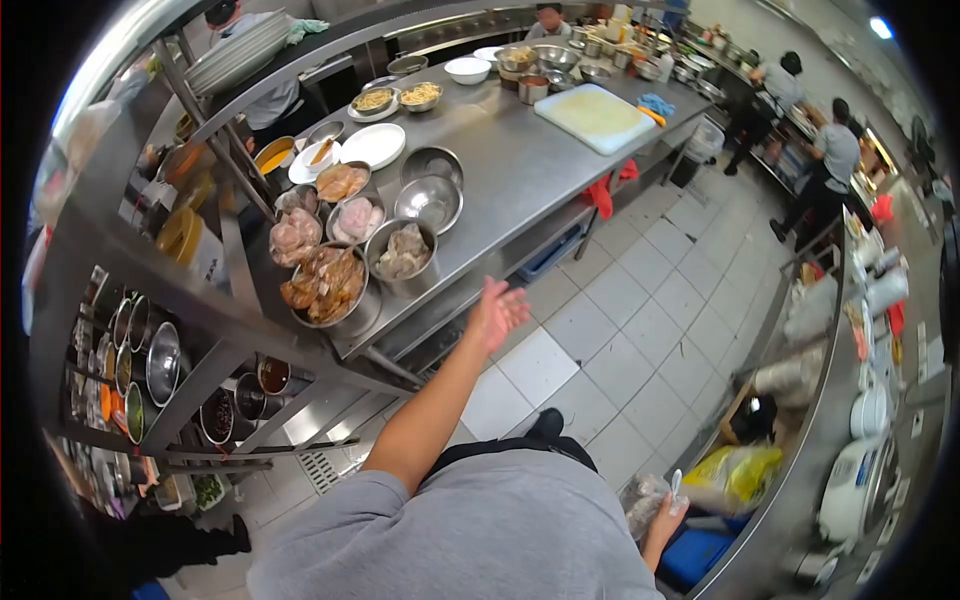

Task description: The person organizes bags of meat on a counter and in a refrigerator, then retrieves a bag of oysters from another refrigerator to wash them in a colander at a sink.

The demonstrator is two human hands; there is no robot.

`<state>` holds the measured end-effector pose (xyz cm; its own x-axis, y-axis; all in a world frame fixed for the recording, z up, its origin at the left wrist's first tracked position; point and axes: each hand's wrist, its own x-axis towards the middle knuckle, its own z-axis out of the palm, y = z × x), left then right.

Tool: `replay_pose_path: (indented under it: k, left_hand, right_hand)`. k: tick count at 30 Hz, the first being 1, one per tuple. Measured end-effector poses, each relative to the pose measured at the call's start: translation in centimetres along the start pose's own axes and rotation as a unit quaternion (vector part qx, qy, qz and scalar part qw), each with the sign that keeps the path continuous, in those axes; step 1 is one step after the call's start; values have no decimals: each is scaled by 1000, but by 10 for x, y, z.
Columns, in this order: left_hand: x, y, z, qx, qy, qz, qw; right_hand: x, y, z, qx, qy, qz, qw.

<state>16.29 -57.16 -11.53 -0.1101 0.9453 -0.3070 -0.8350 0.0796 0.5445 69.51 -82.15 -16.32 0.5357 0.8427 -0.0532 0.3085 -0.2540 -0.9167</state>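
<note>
My left hand (500,315) reaches out over the tiled floor beside the steel table (520,190), fingers spread and holding nothing. Nearest to it on the table's corner stands a steel pot (408,272) with greyish raw meat in it. A larger pot of brown marinated meat (332,285) sits at the edge, with pale raw meat (357,217) in a container behind. Low on my right side, my right hand (668,520) is closed on the gathered top of a clear plastic bag (645,500). What the bag contains is hard to make out.
Empty steel bowls (428,205), a white plate (373,146) and a cutting board (594,117) lie on the table. Shelving with pots (165,360) stands left. At right, a counter runs above a yellow bag (735,476). Co-workers (838,160) stand farther back.
</note>
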Motion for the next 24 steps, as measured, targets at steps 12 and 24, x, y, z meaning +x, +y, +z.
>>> replay_pose_path:
  k: [12,24]
  left_hand:
    - [227,125,-76,-229,313,291,875]
    - [284,231,-66,76,444,253,856]
  right_hand:
    - [309,-243,240,-57,-163,-141,975]
    - [430,-368,454,-65,-349,-178,918]
